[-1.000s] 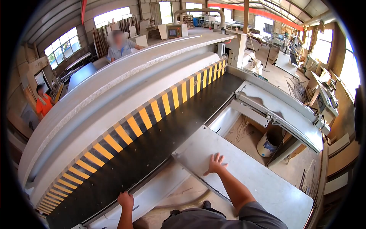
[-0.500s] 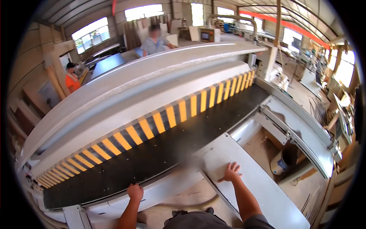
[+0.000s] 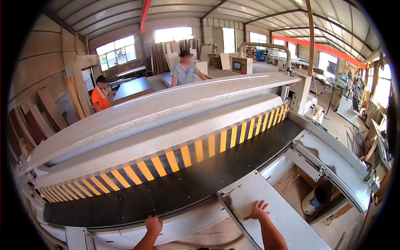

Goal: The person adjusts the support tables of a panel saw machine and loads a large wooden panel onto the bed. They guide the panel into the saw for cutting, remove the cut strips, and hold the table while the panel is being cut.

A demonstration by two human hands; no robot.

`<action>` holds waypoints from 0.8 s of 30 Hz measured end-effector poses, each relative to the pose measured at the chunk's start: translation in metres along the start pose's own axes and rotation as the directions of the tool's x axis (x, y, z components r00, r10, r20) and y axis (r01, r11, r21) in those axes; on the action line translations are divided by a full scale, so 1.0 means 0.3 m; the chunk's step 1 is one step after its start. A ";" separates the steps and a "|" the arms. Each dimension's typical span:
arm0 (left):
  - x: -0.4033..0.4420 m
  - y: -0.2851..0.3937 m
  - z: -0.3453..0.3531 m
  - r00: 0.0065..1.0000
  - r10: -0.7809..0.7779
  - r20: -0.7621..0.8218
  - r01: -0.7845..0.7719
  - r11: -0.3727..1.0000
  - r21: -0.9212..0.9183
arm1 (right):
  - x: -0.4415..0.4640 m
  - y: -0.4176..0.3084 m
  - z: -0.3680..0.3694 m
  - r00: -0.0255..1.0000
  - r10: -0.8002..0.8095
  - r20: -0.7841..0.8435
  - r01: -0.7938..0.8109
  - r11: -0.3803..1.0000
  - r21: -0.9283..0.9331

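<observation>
My left hand (image 3: 153, 225) has its fingers curled over the front edge of a long black machine bed (image 3: 166, 196). Flat on a light grey support table (image 3: 266, 200), which juts out from the bed toward me, lies my right hand (image 3: 258, 211) with its fingers spread. Behind the bed runs a guard with yellow and black stripes (image 3: 171, 159), below a long pale beam (image 3: 166, 133). No loose workpiece shows in either hand.
Across the machine stands a person in a grey-blue shirt (image 3: 186, 74); farther left is a person in orange (image 3: 100, 98). A second side table (image 3: 333, 166) and a white bucket (image 3: 315, 201) are at right. A control box (image 3: 241, 66) stands behind.
My view has tilted upward, so the machine and hands sit lower in the picture. Both hands keep about the same places on the machine edge and the support table.
</observation>
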State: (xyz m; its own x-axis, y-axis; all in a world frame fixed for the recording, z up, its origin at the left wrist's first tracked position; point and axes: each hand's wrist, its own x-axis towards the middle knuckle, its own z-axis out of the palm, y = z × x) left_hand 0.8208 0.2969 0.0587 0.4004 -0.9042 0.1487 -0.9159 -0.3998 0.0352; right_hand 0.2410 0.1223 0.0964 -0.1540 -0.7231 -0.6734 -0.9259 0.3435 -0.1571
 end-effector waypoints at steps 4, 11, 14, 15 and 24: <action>0.004 -0.009 0.013 1.000 0.011 0.004 -0.011 1.000 0.009 | 0.004 -0.001 0.001 1.000 -0.003 0.001 0.003 1.000 0.011; -0.006 0.014 -0.026 1.000 0.000 0.029 -0.001 1.000 0.031 | -0.016 -0.002 -0.012 1.000 -0.014 0.010 0.014 0.999 0.042; -0.007 0.022 -0.037 0.999 -0.016 0.039 0.015 1.000 0.024 | -0.030 -0.005 -0.022 1.000 -0.016 0.006 0.015 0.999 0.045; -0.007 0.022 -0.038 0.999 -0.019 0.044 0.018 1.000 0.018 | -0.030 -0.006 -0.022 1.000 -0.012 0.008 0.011 0.999 0.045; -0.006 0.013 -0.011 0.999 -0.022 -0.028 0.022 1.000 0.003 | -0.032 -0.007 -0.013 1.000 0.007 -0.012 -0.007 1.000 -0.008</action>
State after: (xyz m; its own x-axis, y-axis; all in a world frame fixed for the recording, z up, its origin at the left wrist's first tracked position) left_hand 0.8162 0.2975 0.0619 0.4192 -0.8907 0.1756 -0.9069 -0.4198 0.0360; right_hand 0.2431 0.1260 0.1061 -0.1645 -0.7281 -0.6654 -0.9277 0.3435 -0.1465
